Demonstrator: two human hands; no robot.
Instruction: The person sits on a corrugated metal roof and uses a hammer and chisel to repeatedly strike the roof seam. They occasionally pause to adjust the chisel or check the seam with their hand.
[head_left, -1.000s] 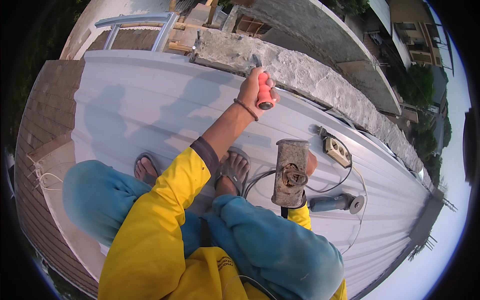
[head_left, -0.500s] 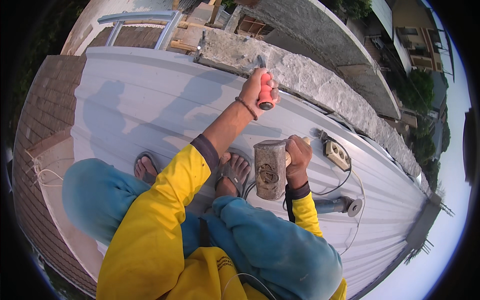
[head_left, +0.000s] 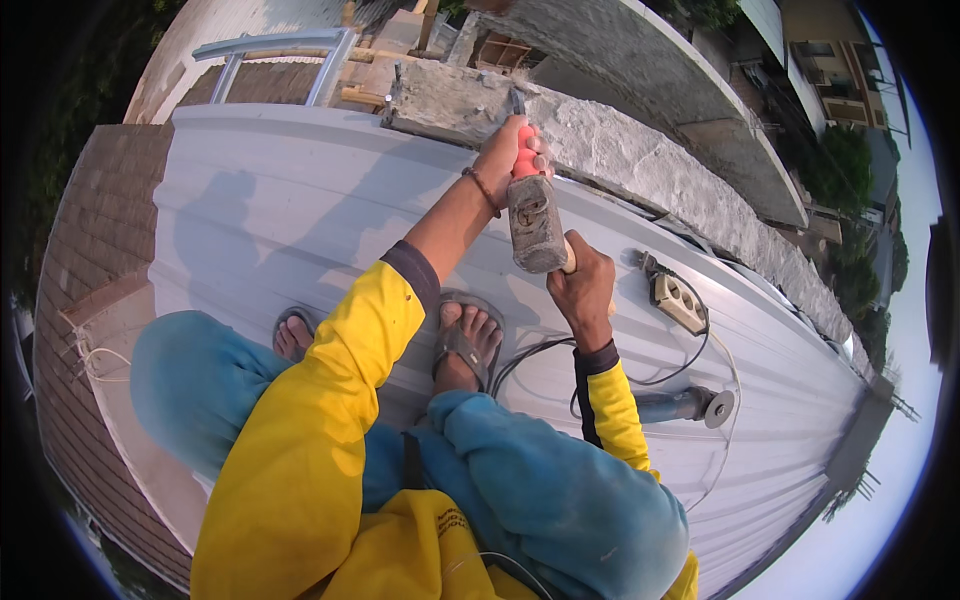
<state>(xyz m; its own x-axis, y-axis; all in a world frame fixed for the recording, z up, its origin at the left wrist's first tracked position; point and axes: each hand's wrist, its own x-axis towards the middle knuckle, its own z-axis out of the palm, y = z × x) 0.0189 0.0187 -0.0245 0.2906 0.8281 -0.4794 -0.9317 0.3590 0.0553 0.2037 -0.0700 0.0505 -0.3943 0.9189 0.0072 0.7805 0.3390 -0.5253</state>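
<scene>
My left hand (head_left: 503, 158) is wrapped round the red-orange grip of a chisel (head_left: 525, 150), whose dark metal blade meets the rough top of a concrete wall (head_left: 610, 135). In my right hand (head_left: 585, 283) is the pale wooden handle of a heavy, worn hammer (head_left: 537, 225). The hammer's block-shaped head overlaps the butt end of the chisel grip; whether the two touch cannot be told from this angle. My fingers are closed on both tools.
I squat in sandals on a light corrugated metal roof (head_left: 330, 200). To my right lie an angle grinder (head_left: 685, 406), a socket strip (head_left: 680, 303) and loose cables. A metal frame (head_left: 285, 50) stands at the far left, and brown roof tiles (head_left: 95, 230) slope down left.
The hammer has swung up and away from me, from beside my right knee to the chisel's butt end. My left hand keeps the chisel at nearly the same spot on the wall.
</scene>
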